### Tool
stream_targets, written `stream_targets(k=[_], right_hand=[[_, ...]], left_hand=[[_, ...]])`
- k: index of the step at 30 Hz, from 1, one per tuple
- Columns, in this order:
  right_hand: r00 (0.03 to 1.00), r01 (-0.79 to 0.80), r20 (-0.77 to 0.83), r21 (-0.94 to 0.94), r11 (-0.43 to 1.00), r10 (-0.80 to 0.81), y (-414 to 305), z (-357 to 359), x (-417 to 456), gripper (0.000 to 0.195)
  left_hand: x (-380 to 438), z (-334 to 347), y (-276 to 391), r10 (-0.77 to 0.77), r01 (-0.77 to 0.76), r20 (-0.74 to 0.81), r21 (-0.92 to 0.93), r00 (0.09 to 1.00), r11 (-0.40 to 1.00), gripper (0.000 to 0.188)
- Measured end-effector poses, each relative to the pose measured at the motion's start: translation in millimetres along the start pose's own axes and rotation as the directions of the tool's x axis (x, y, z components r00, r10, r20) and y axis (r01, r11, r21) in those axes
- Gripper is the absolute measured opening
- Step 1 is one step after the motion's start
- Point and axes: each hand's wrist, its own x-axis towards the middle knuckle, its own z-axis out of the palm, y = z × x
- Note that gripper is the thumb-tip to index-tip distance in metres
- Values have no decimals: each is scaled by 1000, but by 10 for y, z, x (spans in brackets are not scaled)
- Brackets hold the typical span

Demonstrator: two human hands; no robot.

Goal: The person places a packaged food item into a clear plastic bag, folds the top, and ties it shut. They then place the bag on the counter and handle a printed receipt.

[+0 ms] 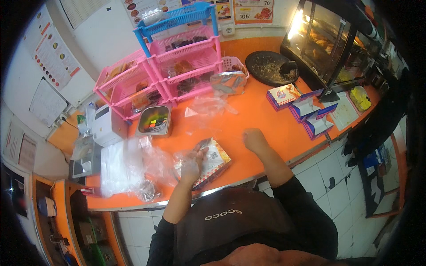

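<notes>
On the orange counter [253, 166] near its front edge lies a printed cardboard food box [218, 156]. My left hand [193, 166] rests on the box's left part, with clear plastic film around its fingers; whether it grips the film is blurred. To the right of the box, my right hand [252, 139] is curled over the counter, apart from the box; its fingers look closed and nothing shows in them. Thin pinkish plastic bags [156, 163] lie left of my left hand. More clear plastic bags [209, 106] are spread farther back.
Pink stacked baskets [189, 66] and a metal container with pens [154, 121] stand at the back left. White sheets or bags [114, 169] lie at the left. A black round tray [266, 68], open cardboard boxes [304, 109] and a lit glass food warmer [319, 43] stand to the right.
</notes>
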Motion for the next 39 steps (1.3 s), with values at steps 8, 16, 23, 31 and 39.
stream_targets(k=[8,16,23,31,39], right_hand=[[796,549,-502,366,752,-337,-969,227,-2,13],[916,353,-231,852,387,-327,-920,320,7,18],[983,131,-63,899,417,-174,-706,559,33,19],[835,548,-399,540,638,-380,-1139,70,-460,23],[803,579,-507,543,609,-313,-1431,156,-469,9]], left_hand=[[42,138,278,433,-229,-224,596,873,769,31],[111,-203,920,-42,-248,309,830,950,499,15],[400,-202,806,-145,-372,514,761,845,531,18],[225,-368,459,-478,555,359,-147,801,819,19],[31,-334,375,-490,547,249,-281,835,789,23]])
